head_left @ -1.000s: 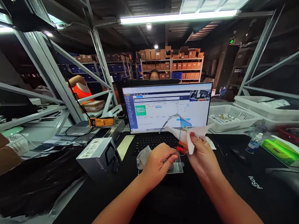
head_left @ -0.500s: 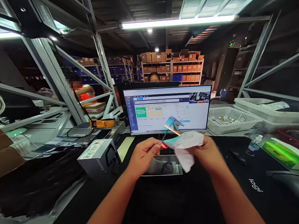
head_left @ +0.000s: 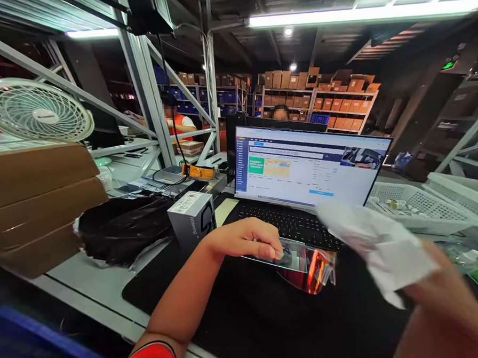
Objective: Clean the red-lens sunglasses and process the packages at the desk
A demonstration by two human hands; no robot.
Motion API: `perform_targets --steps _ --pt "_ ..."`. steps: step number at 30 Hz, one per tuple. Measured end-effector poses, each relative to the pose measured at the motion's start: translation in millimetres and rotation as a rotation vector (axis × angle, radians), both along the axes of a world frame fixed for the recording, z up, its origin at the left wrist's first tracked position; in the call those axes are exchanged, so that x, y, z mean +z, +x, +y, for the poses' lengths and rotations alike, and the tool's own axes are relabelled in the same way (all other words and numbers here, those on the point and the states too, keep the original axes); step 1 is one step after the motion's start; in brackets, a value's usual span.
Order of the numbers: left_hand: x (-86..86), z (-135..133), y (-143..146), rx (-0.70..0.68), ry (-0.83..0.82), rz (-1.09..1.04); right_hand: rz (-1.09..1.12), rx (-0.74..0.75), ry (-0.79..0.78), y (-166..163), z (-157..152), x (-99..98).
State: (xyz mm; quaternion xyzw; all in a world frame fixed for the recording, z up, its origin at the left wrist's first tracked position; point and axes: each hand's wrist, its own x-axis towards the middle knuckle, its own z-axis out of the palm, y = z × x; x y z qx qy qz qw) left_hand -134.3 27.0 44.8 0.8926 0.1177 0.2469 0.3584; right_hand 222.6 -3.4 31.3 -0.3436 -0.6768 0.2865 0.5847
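Note:
My left hand (head_left: 252, 239) is closed in a pinch on a mirrored lens (head_left: 311, 275), a curved, glossy piece reflecting red and orange. Only the part to the right of my fingers and below them shows clearly. Right beside it, partly behind the hand, sits a shallow open box (head_left: 297, 259) with clear edges and something dark inside. My right hand (head_left: 432, 275), smeared by motion, grips a crumpled white tissue (head_left: 387, 246) off to the right, apart from the lens.
A monitor (head_left: 302, 165) and black keyboard (head_left: 265, 220) stand behind. Left are a grey box (head_left: 193, 216), a black plastic bag (head_left: 125, 227), brown cartons (head_left: 36, 205) and a fan (head_left: 35, 112). White baskets (head_left: 400, 202) line the right. A co-worker (head_left: 178, 123) is at the far left.
My right hand has pulled the tissue away to the right. The lens has been lowered and tilted in my left hand. My view has turned left.

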Motion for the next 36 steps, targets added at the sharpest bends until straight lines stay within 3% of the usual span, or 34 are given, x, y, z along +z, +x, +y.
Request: perform_targets --steps 2,4,7,9,12,13,15,19,22,26,29,32,36 --pt "-2.1 1 4 0.026 0.029 0.002 -0.326 0.208 0.021 -38 2 1.8" --pt "-2.5 -1 7 0.044 0.062 0.021 -0.481 0.314 0.023 -64 1 2.3" --pt "-1.3 -7 9 0.059 0.127 0.061 -0.508 0.426 -0.081 -79 1 -2.7" --pt "-1.2 -11 11 0.205 0.217 -0.009 -0.373 0.408 -0.203 -80 3 -9.3" --pt "-4.1 -18 19 0.693 0.475 -0.270 0.077 0.134 -0.322 -85 10 -17.9" --pt "-6.0 -20 23 0.833 0.562 -0.353 0.255 0.018 -0.313 -89 13 -19.4" --pt "-11.3 -26 33 0.969 0.672 -0.429 0.578 -0.164 -0.219 -100 20 -19.7" --pt "-30.5 -38 64 1.007 0.763 -0.178 0.844 -0.209 -0.092 -123 26 -17.4" --pt "-49.9 -41 86 1.034 0.881 -0.030 0.867 -0.157 -0.161 -137 20 -19.8" --pt "-67.0 -36 101 1.072 1.023 -0.050 0.880 -0.126 -0.240 -152 6 -27.2" --pt "-69.0 -32 99 1.103 1.099 -0.126 0.818 -0.139 -0.253 -156 1 -31.7" --pt "-66.5 -28 92 1.106 1.132 -0.195 0.613 -0.177 -0.221 -155 1 -34.3" --pt "-60.6 -22 81 0.961 1.011 -0.261 0.449 -0.210 -0.204 -153 0 -34.8"
